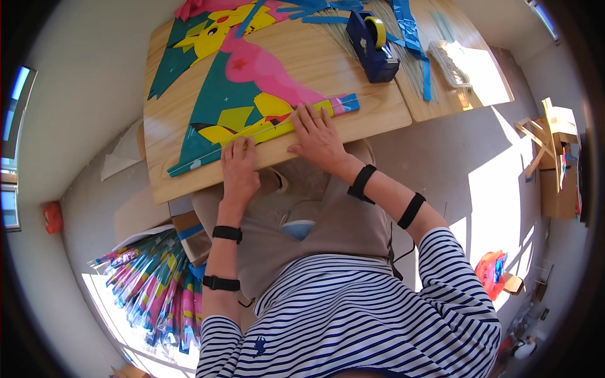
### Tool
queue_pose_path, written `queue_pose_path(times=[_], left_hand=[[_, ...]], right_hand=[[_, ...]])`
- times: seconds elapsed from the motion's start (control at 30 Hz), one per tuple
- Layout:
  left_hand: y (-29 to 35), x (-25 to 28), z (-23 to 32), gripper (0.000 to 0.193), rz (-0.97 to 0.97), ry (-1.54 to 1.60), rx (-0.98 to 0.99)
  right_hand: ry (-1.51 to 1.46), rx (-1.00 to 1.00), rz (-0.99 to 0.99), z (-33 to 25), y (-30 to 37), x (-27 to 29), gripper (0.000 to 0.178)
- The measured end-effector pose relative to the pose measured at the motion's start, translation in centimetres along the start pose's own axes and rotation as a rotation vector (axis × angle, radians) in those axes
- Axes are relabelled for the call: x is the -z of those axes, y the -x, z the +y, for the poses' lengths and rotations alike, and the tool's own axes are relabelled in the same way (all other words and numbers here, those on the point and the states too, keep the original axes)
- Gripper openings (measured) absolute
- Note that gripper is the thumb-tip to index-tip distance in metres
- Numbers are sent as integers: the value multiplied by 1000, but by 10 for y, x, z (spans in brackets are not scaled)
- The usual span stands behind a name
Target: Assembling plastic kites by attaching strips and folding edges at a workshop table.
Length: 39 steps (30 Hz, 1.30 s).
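A printed sheet (214, 107) in green, pink and yellow lies on the wooden table, with its near edge folded into a long narrow strip (274, 129). Along that strip runs a thin pale line, perhaps a slim rod. My left hand (241, 167) rests its fingertips on the strip left of its middle; its thumb is hidden. Further right, my right hand (318, 138) lies across the strip with fingers spread and thumb out. Both hands press from above, and neither has lifted the sheet.
Another printed sheet (205, 41) lies at the far left of the table (340, 66). A blue tape dispenser (373, 50) stands at right, beside blue strips (408, 31), thin rods and a clear tray (450, 64). Bundled printed pieces (154, 283) fill the floor at lower left; cartons (558, 183) stand right.
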<state>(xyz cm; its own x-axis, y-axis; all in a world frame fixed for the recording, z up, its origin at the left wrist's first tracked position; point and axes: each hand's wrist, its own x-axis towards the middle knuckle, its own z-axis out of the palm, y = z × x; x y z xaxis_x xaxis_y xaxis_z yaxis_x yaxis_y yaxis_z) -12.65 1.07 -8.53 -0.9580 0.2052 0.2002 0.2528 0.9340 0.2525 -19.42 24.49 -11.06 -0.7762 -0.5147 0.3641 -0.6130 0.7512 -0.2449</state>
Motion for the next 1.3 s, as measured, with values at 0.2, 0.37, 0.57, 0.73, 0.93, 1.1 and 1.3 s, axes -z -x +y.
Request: queue_pose_path(times=[0.2, 0.37, 0.57, 0.73, 0.93, 1.1, 1.3], left_hand=[[6, 5, -13, 82, -11, 12, -42], [24, 20, -35, 97, -111, -20, -85], [52, 40, -79, 97, -88, 0, 0], [85, 52, -120, 84, 9, -124, 200], [100, 57, -139, 51, 340, -261, 414], [25, 49, -60, 30, 325, 119, 122], [-37, -7, -16, 21, 280, 260, 67]], right_hand=[[15, -15, -99, 0, 6, 0, 85], [29, -12, -123, -2, 5, 5, 86], [68, -3, -144, -2, 5, 4, 86], [80, 11, -146, 0, 5, 4, 84], [92, 2, -142, 2, 5, 1, 84], [105, 4, -134, 1, 5, 0, 85], [73, 0, -109, 0, 5, -3, 87]])
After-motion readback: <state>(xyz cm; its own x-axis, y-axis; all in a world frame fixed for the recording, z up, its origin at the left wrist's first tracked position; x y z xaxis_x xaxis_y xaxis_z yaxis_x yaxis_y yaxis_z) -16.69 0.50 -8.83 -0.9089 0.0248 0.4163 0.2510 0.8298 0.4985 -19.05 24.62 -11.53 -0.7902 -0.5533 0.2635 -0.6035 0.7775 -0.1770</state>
